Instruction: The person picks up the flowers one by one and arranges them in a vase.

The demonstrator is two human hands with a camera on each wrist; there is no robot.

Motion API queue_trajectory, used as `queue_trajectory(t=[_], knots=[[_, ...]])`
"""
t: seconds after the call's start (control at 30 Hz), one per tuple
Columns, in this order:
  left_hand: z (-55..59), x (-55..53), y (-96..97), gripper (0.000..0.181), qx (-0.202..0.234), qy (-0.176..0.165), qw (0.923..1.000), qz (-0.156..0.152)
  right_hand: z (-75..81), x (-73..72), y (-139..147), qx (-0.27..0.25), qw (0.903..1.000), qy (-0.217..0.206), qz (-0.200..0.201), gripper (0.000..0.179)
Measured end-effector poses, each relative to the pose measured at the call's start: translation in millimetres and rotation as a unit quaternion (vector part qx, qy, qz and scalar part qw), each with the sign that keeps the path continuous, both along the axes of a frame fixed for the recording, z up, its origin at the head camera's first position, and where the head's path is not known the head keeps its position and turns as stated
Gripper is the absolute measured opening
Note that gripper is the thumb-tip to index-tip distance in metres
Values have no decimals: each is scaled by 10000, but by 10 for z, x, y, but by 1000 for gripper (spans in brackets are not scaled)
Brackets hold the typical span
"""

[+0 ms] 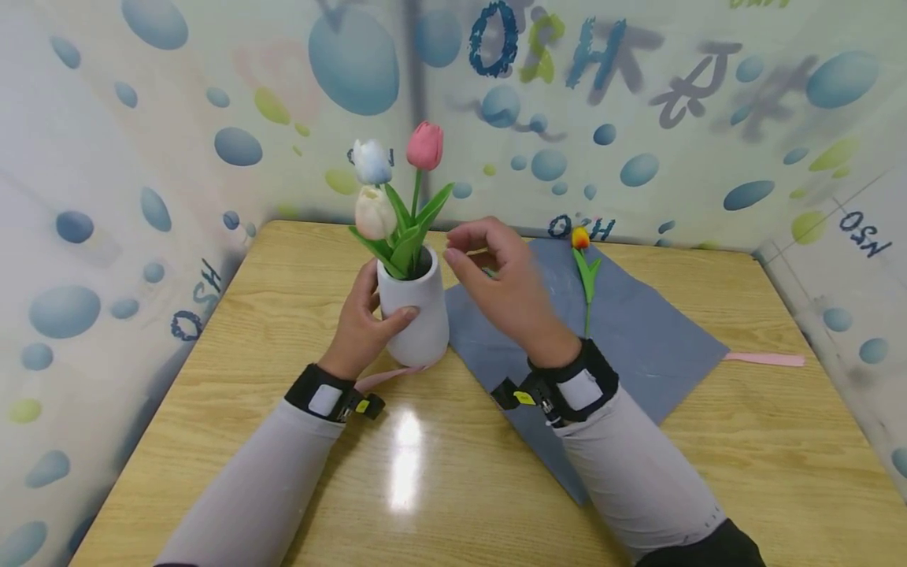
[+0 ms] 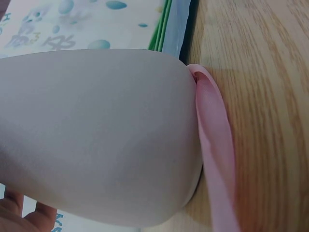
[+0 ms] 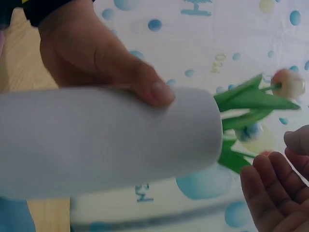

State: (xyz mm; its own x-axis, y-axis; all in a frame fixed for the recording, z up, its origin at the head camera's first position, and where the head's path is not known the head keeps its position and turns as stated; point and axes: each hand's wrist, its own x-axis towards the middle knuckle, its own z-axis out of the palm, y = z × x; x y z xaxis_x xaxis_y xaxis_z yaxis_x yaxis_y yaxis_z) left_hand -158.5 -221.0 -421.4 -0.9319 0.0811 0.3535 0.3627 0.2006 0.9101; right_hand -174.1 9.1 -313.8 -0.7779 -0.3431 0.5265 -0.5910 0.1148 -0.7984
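Note:
The left hand (image 1: 363,331) grips a white vase (image 1: 418,327) from its left side, thumb across the front. The vase stands upright on the table. Three artificial tulips rise from it: a pink tulip (image 1: 425,146), a white-blue tulip (image 1: 372,162) and a cream tulip (image 1: 375,213), with green leaves (image 1: 407,246). Just right of the leaves, the right hand (image 1: 506,287) is raised with fingers loosely bent and nothing between them. In the right wrist view its fingertips (image 3: 276,166) are close to the flowers. An orange-yellow tulip (image 1: 580,238) lies farther right.
Blue-grey wrapping paper (image 1: 638,346) lies on the wooden table (image 1: 453,472) under the orange-yellow tulip. A pink ribbon (image 2: 217,135) runs by the vase's base; a pink strip (image 1: 768,359) sticks out at the paper's right corner. Green stems (image 2: 161,29) show behind the vase.

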Motion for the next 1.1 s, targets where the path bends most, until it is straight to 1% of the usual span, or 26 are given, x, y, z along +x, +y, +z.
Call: queue_trajectory(t=[0.1, 0.17, 0.23, 0.33, 0.43, 0.53, 0.7, 0.87, 1.0, 1.1], knots=[[5, 2, 8, 79, -21, 42, 10000, -22, -59, -18, 147, -86, 9991, 295, -293, 19], [10, 6, 13, 80, -40, 64, 10000, -19, -109, -39, 247, -81, 9970, 497, -580, 20], [15, 14, 18, 82, -62, 69, 10000, 0, -167, -66, 350, -59, 9948, 555, -854, 21], [19, 25, 24, 82, -75, 32, 10000, 37, -267, -123, 512, 107, 9916, 401, -1223, 24], [22, 33, 30, 82, -46, -23, 10000, 19, -373, -193, 680, 293, 9889, 75, -1455, 27], [22, 32, 33, 82, -13, -29, 10000, -2, -453, -266, 839, 603, 9831, -136, -1725, 32], [24, 25, 36, 82, 28, 28, 10000, -3, -526, -386, 1085, 1189, 9680, -509, -2152, 39], [25, 31, 32, 82, 31, 31, 10000, 0, -589, -474, 1313, 1639, 9484, -950, -2541, 45], [24, 32, 30, 82, 6, 14, 10000, -2, -652, -522, 1470, 1919, 9334, -1406, -2687, 51], [25, 36, 30, 82, 18, 9, 10000, -18, -706, -557, 1541, 2169, 9184, -1864, -2734, 56]])
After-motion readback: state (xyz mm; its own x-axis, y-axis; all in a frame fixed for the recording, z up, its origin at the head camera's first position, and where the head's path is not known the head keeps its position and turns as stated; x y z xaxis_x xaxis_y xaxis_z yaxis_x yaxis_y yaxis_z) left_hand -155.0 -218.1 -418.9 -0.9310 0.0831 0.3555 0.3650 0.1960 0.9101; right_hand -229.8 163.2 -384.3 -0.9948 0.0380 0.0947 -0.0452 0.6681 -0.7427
